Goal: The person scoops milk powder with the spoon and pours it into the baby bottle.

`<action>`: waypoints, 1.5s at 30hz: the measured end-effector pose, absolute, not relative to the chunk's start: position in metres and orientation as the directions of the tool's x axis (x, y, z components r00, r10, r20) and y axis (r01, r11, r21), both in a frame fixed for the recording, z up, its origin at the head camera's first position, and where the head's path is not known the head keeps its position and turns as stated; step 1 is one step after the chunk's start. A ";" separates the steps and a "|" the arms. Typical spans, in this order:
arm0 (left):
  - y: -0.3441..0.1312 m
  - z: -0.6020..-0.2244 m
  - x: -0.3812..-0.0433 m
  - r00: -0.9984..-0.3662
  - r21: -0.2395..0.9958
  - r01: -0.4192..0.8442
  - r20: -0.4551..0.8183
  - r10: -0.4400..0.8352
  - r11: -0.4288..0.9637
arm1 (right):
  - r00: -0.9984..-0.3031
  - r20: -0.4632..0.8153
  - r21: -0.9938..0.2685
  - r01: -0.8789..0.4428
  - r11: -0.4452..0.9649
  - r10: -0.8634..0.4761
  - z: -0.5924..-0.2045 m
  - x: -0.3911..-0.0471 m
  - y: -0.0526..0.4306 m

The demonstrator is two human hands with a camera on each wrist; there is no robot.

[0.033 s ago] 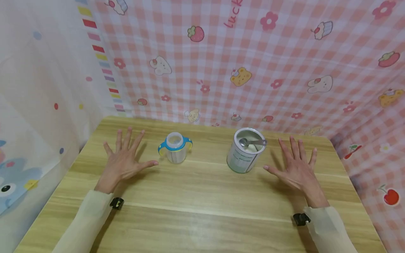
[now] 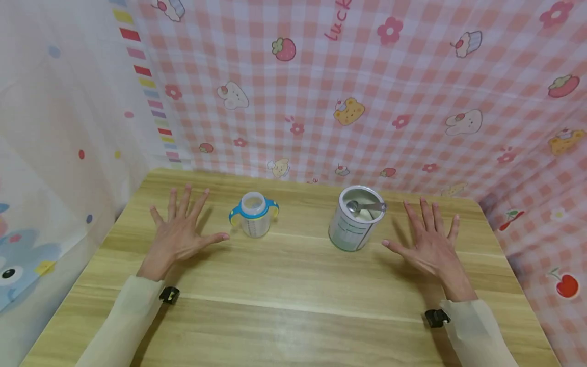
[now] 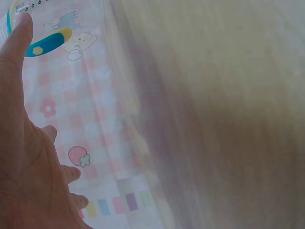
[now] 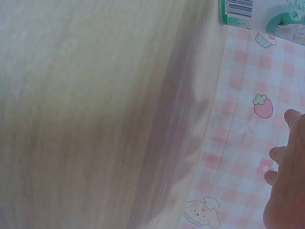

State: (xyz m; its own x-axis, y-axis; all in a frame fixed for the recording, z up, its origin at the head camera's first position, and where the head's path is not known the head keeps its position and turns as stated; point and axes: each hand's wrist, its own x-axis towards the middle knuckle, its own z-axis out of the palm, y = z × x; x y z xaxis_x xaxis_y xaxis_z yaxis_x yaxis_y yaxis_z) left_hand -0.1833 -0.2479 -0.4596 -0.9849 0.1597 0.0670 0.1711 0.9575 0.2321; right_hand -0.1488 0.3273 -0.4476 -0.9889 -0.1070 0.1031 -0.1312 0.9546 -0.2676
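My left hand is spread over the left side of the table, fingers straight and holding nothing. Just right of its thumb stands a clear baby bottle, uncapped, with a blue collar and two blue-and-yellow handles; one handle shows beside the thumb in the left wrist view. On the right, my right hand is likewise spread and holds nothing. Left of its thumb is an open milk powder can, pale with green print. A metal spoon lies across its mouth. In the right wrist view, the can's barcode faces the camera.
Both things stand upright toward the back of the wooden table, with a gap between them. A pink checked cloth hangs behind and along the right. At the left hangs a white printed cloth. Each wrist wears a small black device.
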 end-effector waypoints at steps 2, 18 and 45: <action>-0.247 -0.460 -0.184 -0.985 0.237 0.173 0.066 0.162 0.956 | -0.989 0.104 -0.271 -0.130 0.954 -0.105 -0.447 -0.149 0.328; -0.237 -0.449 -0.181 -0.978 0.339 0.207 0.081 0.190 0.918 | -0.971 0.187 -0.402 -0.212 0.891 -0.147 -0.438 -0.143 0.327; -0.196 -0.414 -0.192 -0.951 0.538 0.310 0.168 0.261 0.784 | -0.953 0.271 -0.565 -0.271 0.779 -0.135 -0.411 -0.146 0.316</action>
